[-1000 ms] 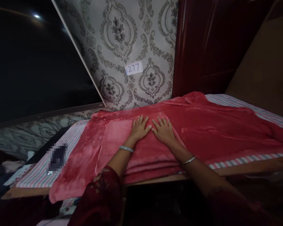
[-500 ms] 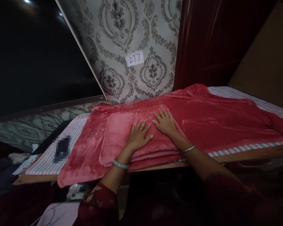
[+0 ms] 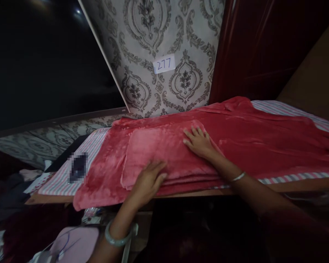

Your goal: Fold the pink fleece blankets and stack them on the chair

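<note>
Head: dark screen (image 3: 49, 65), numbered card (image 3: 164, 64) beyond folded blanket (image 3: 153, 148).

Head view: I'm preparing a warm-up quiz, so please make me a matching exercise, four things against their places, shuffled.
Things
1. Right hand
2. Number card
3. Striped cloth
4. Black screen

Places
A. On the patterned wall
B. In the picture's upper left
C. On the folded pink cloth
D. Partly beneath the red blanket

Pairs: 1-C, 2-A, 3-D, 4-B
</note>
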`<move>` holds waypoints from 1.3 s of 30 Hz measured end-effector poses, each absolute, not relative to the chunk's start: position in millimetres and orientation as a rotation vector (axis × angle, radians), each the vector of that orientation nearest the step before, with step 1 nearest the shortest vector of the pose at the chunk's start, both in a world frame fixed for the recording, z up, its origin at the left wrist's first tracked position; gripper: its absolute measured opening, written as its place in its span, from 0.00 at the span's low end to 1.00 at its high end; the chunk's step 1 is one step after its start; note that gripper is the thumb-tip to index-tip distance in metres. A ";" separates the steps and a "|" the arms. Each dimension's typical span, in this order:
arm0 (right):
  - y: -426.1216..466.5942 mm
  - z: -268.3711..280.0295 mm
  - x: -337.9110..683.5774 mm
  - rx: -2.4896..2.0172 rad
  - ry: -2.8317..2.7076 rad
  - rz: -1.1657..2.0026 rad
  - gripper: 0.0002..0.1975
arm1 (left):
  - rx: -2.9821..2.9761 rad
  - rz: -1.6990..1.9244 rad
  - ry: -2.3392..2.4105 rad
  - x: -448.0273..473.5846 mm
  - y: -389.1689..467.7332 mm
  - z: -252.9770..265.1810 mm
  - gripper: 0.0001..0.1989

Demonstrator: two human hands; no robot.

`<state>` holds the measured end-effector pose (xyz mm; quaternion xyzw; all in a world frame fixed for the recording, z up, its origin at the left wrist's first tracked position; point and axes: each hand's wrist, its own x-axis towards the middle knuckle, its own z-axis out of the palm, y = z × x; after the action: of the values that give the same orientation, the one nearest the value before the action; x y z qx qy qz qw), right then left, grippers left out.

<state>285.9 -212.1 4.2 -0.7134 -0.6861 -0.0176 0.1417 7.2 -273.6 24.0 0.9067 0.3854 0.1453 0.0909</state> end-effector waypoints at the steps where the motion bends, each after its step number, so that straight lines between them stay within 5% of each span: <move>1: -219.8 4.8 282.5 -1.995 -2.033 -0.057 0.30 | 2.704 0.486 1.207 4.1 -267.8 27.7 0.25; 8: -264.5 -21.9 263.9 -1.811 -2.206 -0.022 0.31 | 2.695 0.319 1.831 1.2 -240.0 0.5 0.33; 22: -316.6 -45.9 282.2 -1.807 -2.144 -0.119 0.26 | 2.741 0.417 1.847 -7.0 -246.3 -12.7 0.31; 28: -335.8 -28.4 302.0 -1.634 -2.040 0.101 0.24 | 2.684 0.659 1.680 -1.2 -237.6 9.9 0.24; 34: -267.9 37.5 317.5 -1.530 -1.935 0.004 0.27 | 2.846 0.518 1.201 66.7 -254.6 31.2 0.29; 39: -184.2 43.8 301.0 -1.711 -2.077 -0.075 0.28 | 2.900 0.310 1.106 101.5 -276.5 -1.0 0.38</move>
<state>301.0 -184.2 43.8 -0.6195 -0.7522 -0.0272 0.2229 101.5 -276.5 -1.0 0.9297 0.3545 0.0993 0.0111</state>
